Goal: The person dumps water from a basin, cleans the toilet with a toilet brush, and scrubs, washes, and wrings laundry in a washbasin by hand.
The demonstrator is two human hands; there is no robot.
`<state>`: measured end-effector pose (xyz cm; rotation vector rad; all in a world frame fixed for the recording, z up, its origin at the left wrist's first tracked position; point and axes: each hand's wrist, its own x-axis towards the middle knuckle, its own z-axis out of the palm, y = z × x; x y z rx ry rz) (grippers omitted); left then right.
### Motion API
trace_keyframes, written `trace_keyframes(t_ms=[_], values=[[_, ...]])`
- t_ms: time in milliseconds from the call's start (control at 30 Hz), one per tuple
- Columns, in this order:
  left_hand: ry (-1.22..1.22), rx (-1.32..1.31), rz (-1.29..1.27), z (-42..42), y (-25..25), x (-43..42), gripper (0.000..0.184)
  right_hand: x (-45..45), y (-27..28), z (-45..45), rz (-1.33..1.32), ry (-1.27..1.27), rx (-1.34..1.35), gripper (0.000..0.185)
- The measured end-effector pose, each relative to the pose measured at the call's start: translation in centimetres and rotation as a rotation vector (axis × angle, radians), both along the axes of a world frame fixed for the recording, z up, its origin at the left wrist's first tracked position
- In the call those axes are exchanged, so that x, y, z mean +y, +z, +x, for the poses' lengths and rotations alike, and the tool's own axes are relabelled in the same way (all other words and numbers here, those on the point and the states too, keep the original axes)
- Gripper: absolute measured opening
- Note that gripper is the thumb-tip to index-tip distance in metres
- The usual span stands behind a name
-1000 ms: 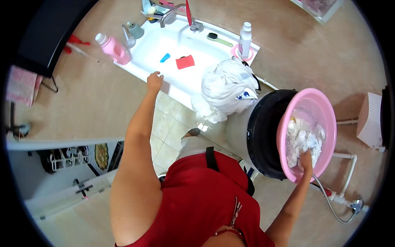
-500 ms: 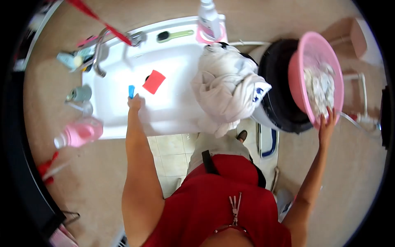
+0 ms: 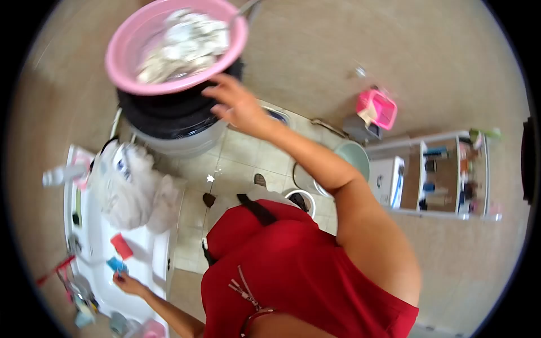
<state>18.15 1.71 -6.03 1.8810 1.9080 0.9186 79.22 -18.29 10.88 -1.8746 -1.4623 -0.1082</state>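
Note:
My left hand (image 3: 129,284) is over the sink (image 3: 97,234), its fingers closed at the edge of a small crumpled blue piece (image 3: 116,265); I cannot make out whether it is cloth or plastic. Beside it in the sink lies a red sponge (image 3: 121,246). My right hand (image 3: 241,108), slightly blurred, has its fingers spread just below the rim of a pink basin (image 3: 125,79). It holds nothing. Wet whitish cloth (image 3: 194,42) fills part of the basin, which sits on a black-lidded drum (image 3: 163,115).
A heap of white laundry (image 3: 127,183) rests on the sink's end, near a white bottle (image 3: 63,174) and a green-handled brush (image 3: 77,205). To the right are a green bucket (image 3: 354,158), a pink bin (image 3: 383,110) and a shelf (image 3: 451,141) with small items.
The view has turned right, bringing the shelf and buckets into sight. My right hand has come off the basin's rim. My left hand remains at the sink with the blue piece.

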Motion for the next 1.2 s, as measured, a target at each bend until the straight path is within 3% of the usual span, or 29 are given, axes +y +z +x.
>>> trace_keyframes(t_ms=[100, 200, 267, 300, 400, 500, 533, 600, 667, 733, 800, 833, 867, 933, 967, 1000, 1067, 1200], values=[[-0.243, -0.254, 0.005, 10.0, 8.7, -3.1, 0.015, -4.4, -1.5, -1.9, -0.051, 0.058, 0.197, 0.045], [-0.592, -0.41, -0.16, 21.1, 12.6, -6.9, 0.013, -8.7, -2.0, -3.2, -0.177, 0.171, 0.273, 0.059], [-0.82, -0.316, -0.275, 28.1, 12.0, -8.9, 0.009, -11.3, -3.5, -3.4, -0.089, 0.232, 0.305, 0.063], [-0.941, -0.418, -0.364, 31.8, 11.7, -10.8, 0.009, -12.9, -3.9, -3.2, -0.046, 0.265, 0.316, 0.066], [-1.168, -0.405, -0.543, 42.1, 12.0, -16.6, 0.011, -17.7, -2.8, -2.1, -0.121, 0.232, 0.41, 0.072], [-1.412, -0.365, -0.716, 50.3, 12.3, -22.9, 0.011, -22.0, -4.9, -0.3, 0.078, 0.106, 0.397, 0.062], [-1.516, -0.298, -0.727, 52.6, 12.7, -25.1, 0.008, -23.7, -5.1, 0.6, 0.032, 0.027, 0.466, 0.057], [-1.54, -0.309, -0.953, 56.5, 12.0, -29.3, 0.017, -27.7, -6.0, 2.5, -0.059, -0.13, 0.613, 0.047], [-1.509, -0.352, -1.045, 59.5, 12.7, -33.2, 0.031, -31.5, -11.5, 4.4, 0.187, -0.308, 0.553, 0.033], [-1.523, -0.266, -1.084, 61.5, 11.9, -34.5, 0.052, -36.5, -12.7, 5.1, 0.391, -0.578, 1.446, 0.027], [-1.431, -0.214, -1.156, 62.4, 10.7, -34.4, 0.048, -42.9, -15.5, 6.4, 0.453, -0.981, 1.625, 0.028], [-1.38, -0.191, -1.192, 62.4, 10.0, -34.1, 0.046, -46.5, -18.3, 7.0, 0.634, -1.091, 1.724, 0.03], [-1.318, -0.189, -1.21, 62.0, 8.8, -33.2, 0.044, -50.6, -20.5, 8.0, 0.605, -1.238, 1.744, 0.025], [-1.197, -0.205, -1.207, 60.3, 5.6, -30.9, 0.04, -57.8, -22.0, 10.6, 1.046, -1.538, 1.736, 0.013], [-1.137, -0.219, -1.184, 59.1, 4.1, -29.4, 0.038, -62.8, -24.4, 12.0, 1.166, -1.415, 1.694, 0.014], [-1.055, -0.207, -1.182, 57.8, 3.0, -28.0, 0.036, -66.4, -24.0, 14.3, 1.176, -1.578, 1.598, 0.016], [-0.885, -0.216, -1.172, 55.0, 2.0, -25.6, 0.032, -73.8, -23.2, 19.2, 1.188, -1.584, 1.303, 0.018], [-0.606, -0.303, -1.123, 49.3, 1.6, -22.7, 0.031, -80.7, -16.4, 27.2, 1.098, -1.644, 1.068, 0.057]])
